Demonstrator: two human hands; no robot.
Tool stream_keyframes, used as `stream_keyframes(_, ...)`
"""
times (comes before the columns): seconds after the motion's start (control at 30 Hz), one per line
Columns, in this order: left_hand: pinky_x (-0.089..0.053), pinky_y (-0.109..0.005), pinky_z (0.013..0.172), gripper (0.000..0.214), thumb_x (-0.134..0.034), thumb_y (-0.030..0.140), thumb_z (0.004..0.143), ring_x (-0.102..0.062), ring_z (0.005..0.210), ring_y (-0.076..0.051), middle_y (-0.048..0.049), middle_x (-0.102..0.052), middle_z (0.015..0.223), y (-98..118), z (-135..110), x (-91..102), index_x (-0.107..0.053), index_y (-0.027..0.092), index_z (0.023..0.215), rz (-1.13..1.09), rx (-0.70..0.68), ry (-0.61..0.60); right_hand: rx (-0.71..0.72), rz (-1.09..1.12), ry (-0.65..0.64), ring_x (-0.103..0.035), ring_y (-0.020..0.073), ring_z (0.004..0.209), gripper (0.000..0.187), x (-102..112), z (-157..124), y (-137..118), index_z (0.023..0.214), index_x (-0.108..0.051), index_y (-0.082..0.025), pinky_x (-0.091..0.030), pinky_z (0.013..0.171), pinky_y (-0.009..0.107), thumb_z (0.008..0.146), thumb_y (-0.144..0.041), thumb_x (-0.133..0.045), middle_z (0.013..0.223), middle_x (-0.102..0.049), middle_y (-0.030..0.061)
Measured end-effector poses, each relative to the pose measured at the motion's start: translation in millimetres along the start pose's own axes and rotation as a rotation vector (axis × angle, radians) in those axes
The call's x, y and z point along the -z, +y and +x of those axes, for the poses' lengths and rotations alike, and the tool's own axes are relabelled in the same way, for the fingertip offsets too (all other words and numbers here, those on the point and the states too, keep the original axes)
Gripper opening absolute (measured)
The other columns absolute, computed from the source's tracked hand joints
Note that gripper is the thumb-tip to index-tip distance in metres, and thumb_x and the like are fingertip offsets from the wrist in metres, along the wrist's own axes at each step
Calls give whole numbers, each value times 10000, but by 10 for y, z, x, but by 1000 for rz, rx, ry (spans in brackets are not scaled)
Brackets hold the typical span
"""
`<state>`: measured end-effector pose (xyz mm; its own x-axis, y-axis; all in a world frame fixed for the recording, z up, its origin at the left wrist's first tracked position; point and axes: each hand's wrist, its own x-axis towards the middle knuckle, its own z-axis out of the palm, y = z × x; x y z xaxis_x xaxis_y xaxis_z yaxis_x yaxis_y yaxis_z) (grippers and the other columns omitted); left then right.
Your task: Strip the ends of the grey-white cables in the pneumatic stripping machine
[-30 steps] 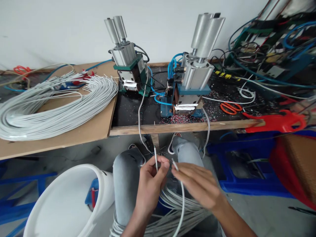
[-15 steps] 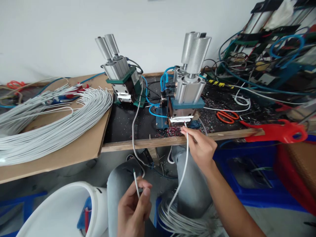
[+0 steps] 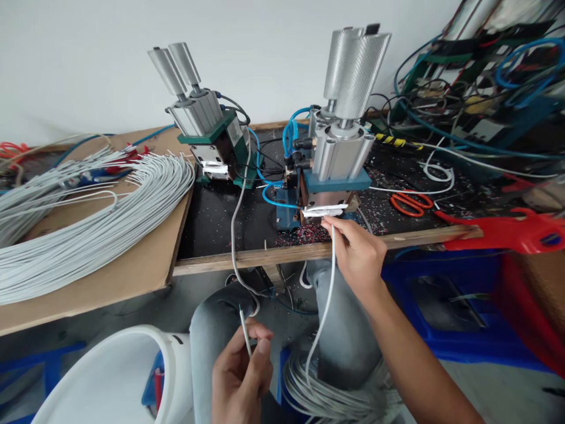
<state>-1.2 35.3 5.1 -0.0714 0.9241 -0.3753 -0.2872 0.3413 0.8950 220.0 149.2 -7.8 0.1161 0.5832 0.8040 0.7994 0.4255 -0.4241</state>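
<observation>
My right hand (image 3: 356,250) pinches a white cable (image 3: 330,288) close to its tip, right at the white-taped jaw of a pneumatic machine (image 3: 339,159). The tip itself is hidden by the fingers and the jaw. From there the cable hangs down to a coiled bundle of cables (image 3: 322,386) between the legs. My left hand (image 3: 242,368), low in the middle, is closed around another white cable end (image 3: 244,330), which points upward with a dark, thin core at its tip.
A second pneumatic machine (image 3: 205,126) stands further left on the bench. A big white cable coil (image 3: 110,235) lies on cardboard (image 3: 150,277). Orange-handled scissors (image 3: 410,203) and a red tool (image 3: 507,229) lie at right. A white bucket (image 3: 174,365) is at lower left.
My right hand has brought the cable tip up against the machine's jaw, so the tip no longer shows. The view has shifted slightly; my left hand keeps its cable end.
</observation>
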Motion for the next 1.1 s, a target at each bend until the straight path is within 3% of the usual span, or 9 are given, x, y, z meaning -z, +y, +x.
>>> stream_keyframes(0.8, -117, -175, 452, 266, -742, 439, 799, -116, 494, -62, 90, -206, 568, -25, -66, 19, -630, 201, 840, -45, 4, -22, -6, -30, -15, -729, 145, 915, 241, -24, 30, 6, 1113, -664, -195, -580, 832, 257, 910, -114, -563, 990, -778, 57)
stream_keyframes(1.1, -93, -170, 427, 337, -758, 494, 771, -89, 463, -45, 105, -196, 541, -133, -41, 71, -639, 184, 820, -63, -21, -39, 0, -9, -13, -736, 167, 941, 270, -52, 6, 35, 1153, -650, -216, -604, 840, 296, 925, -135, -531, 1014, -775, 53)
